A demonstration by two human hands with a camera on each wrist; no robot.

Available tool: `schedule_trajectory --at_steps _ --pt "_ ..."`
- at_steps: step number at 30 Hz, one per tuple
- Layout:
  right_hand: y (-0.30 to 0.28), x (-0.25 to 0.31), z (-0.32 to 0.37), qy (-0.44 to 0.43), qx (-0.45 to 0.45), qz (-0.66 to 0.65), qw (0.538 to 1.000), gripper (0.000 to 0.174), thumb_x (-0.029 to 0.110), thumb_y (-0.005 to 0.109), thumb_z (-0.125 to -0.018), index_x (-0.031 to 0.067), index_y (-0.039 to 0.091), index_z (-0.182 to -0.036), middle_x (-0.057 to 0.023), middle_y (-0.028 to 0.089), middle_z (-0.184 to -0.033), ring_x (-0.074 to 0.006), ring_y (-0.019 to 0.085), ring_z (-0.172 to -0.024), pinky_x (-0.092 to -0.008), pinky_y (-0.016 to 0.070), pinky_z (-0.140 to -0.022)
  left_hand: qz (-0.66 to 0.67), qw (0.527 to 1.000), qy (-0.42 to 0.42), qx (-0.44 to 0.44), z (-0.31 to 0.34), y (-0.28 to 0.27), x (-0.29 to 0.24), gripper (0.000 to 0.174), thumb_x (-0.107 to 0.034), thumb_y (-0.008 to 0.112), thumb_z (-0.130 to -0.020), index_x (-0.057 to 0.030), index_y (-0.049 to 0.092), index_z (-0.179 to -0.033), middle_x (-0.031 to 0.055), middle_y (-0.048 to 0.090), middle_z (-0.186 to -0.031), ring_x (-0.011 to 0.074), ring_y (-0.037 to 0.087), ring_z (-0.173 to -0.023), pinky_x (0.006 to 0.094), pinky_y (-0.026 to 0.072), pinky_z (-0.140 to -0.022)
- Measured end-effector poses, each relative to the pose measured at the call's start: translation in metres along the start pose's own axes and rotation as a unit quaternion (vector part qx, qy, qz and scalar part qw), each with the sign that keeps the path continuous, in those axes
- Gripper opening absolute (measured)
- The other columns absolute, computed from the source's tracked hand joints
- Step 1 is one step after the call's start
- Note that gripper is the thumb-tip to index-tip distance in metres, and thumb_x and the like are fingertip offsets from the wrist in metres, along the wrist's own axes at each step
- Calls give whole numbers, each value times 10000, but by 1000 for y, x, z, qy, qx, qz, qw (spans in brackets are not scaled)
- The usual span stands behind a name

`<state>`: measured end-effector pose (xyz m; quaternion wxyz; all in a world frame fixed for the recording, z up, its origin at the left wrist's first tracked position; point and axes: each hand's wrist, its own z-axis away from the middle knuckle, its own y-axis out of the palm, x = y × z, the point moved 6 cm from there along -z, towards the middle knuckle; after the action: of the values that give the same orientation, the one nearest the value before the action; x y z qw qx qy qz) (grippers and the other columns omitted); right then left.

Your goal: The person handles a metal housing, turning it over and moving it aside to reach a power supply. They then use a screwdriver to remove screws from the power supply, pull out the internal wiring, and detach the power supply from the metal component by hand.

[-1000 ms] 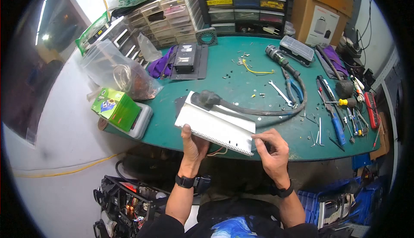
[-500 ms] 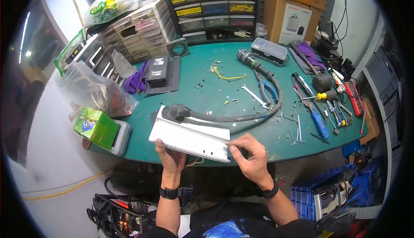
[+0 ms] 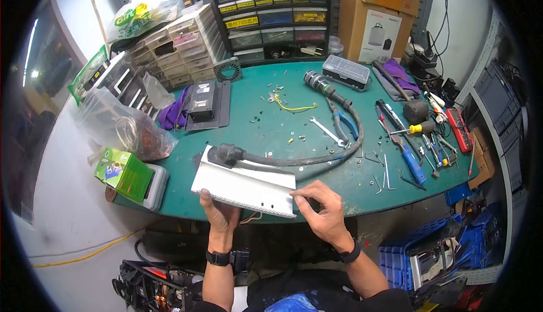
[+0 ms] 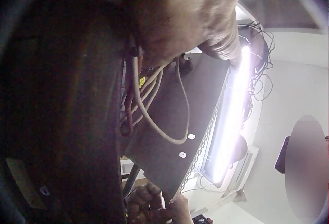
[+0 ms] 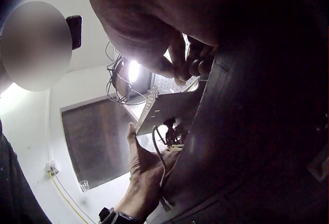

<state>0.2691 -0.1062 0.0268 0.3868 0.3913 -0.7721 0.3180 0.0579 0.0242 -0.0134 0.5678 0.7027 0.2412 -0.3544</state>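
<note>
A white sheet-metal casing (image 3: 243,190) with a perforated near edge and two dark slots tilts over the table's front edge. My left hand (image 3: 220,213) grips its near side, thumb on the edge and fingers underneath. At the right end, my right hand (image 3: 322,210) pinches the casing's edge between thumb and index finger. A thick black cable (image 3: 294,162) runs from a bulky black elbow fitting (image 3: 228,153) at the casing's far left corner and curves to a round connector (image 3: 318,82). Below the casing, loose pale wires (image 4: 138,90) hang in the left wrist view.
Pliers (image 3: 344,122), an open-end wrench (image 3: 328,131) and small screws lie beyond the cable. Several hand tools, including a yellow-handled screwdriver (image 3: 418,128), spread at the right. A green box (image 3: 127,173) stands at left, near a black module (image 3: 201,100). Drawer cabinets (image 3: 271,18) line the back.
The head view has shifted, so the whole table sits further left and lower in it. Both hands keep their places on the casing with little visible movement.
</note>
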Motion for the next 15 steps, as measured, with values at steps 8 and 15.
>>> schedule_trajectory --at_steps 8,15 --pt "-3 -1 3 4 21 -46 999 340 138 843 -803 25 748 -1110 -146 697 -1058 -266 690 -926 -347 550 -811 10 999 6 50 -8 2 6 1015 -560 848 -793 -87 321 -1520 115 460 -1424 253 461 -1356 415 413 -1141" --pt "-1 76 -2 -152 60 79 983 713 138 913 -697 63 624 -1344 -211 593 -1349 -370 623 -1187 -449 547 -972 -175 968 128 126 8 88 -32 879 -269 958 -718 -79 383 -1355 64 495 -1259 165 577 -1114 329 525 -944"
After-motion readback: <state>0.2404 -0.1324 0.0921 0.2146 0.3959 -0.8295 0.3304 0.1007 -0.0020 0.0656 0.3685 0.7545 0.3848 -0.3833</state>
